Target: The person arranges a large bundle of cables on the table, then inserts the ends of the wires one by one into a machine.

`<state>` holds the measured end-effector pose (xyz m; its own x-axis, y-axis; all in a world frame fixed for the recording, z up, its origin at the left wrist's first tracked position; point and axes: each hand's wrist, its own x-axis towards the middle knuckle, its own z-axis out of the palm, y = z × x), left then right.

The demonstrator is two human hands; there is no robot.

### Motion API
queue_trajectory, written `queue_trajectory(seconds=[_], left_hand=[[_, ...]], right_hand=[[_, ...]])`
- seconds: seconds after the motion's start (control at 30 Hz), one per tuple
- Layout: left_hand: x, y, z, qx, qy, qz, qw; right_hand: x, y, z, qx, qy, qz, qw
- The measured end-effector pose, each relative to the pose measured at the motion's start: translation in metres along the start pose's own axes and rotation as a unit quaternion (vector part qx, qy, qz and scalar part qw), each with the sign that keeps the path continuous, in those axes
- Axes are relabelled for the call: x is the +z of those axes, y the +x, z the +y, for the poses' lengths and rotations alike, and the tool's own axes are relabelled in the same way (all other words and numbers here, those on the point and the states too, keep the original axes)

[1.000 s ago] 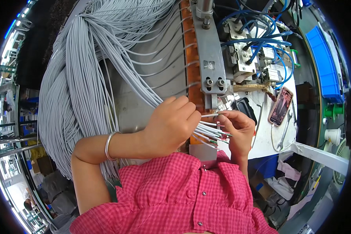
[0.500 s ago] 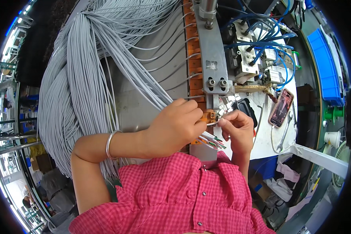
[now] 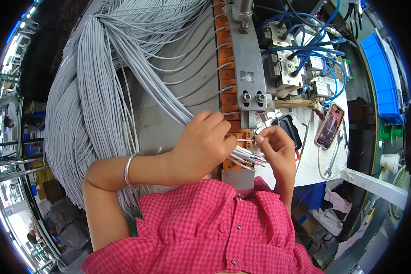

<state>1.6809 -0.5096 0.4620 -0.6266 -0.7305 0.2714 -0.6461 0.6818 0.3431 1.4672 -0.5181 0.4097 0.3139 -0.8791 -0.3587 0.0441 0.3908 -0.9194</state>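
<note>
L hand [image 3: 203, 144] clenched on grey cables [image 3: 169, 102] at orange clamp strip [image 3: 226, 68], R hand [image 3: 276, 146] pinched stripped wire ends [image 3: 251, 157] — advised seating each end squarely, w/o bending.

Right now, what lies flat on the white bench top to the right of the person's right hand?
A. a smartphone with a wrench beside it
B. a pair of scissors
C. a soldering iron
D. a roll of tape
A: a smartphone lies face up on the white bench top, a wrench just below it, both right of the right hand.
</note>
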Motion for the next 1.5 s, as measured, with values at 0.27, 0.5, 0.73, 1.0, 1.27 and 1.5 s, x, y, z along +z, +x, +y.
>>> queue_trajectory(seconds=[0.27, 0.5, 0.73, 1.0, 1.27, 1.5], left_hand=[[-0.004, 0.002, 0.004, -0.004, -0.014, 0.012, 1.000], [-0.008, 0.004, 0.006, -0.020, -0.025, -0.003, 0.999], [-0.007, 0.003, 0.002, -0.007, -0.045, 0.001, 0.999], [0.000, 0.005, 0.001, 0.034, -0.034, 0.004, 0.999], [-0.005, 0.002, 0.004, -0.020, -0.003, -0.046, 0.999], [0.002, 0.004, 0.002, 0.012, 0.025, 0.001, 1.000]], right_hand=[[0.015, -0.007, -0.010, -0.131, 0.013, 0.046, 0.990], [0.013, -0.009, -0.005, -0.064, 0.067, 0.075, 0.993], [0.008, -0.008, -0.012, -0.078, 0.099, -0.077, 0.989], [0.006, -0.006, -0.007, -0.072, 0.026, 0.023, 0.997], [-0.001, 0.006, 0.005, 0.000, 0.069, -0.061, 0.996], [0.005, -0.002, 0.001, -0.042, -0.014, 0.052, 0.998]])
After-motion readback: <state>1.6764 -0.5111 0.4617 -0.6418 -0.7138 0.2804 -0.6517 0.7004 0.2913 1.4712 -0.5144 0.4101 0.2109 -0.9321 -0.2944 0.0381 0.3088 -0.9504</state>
